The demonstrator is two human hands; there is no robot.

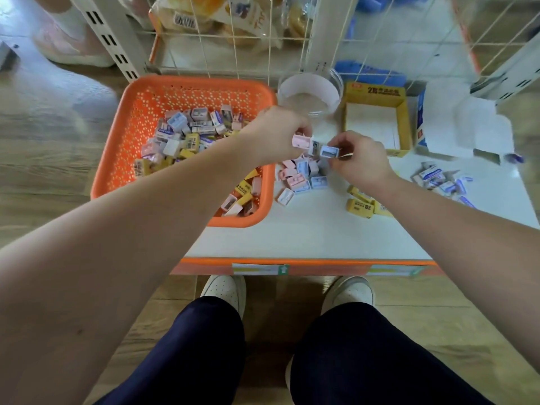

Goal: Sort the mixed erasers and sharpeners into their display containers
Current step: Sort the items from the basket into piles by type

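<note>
An orange perforated basket (131,118) on the left of the white shelf holds several mixed erasers and sharpeners. My left hand (274,135) pinches a pink sharpener (301,140) above the shelf. My right hand (359,162) pinches a blue sharpener (329,152) right beside it. Under both hands lies a small pile of pink and blue sharpeners (301,176). A clear round jar (309,95) stands just behind my hands. An open yellow eraser box (377,124) is to its right.
Yellow 2B erasers (361,206) lie loose under my right forearm. Blue-and-white erasers (438,179) are scattered at the right, near an open blue-and-white box (422,118). A wire grid (292,39) rises behind the shelf. The shelf's orange front edge (306,263) is above my shoes.
</note>
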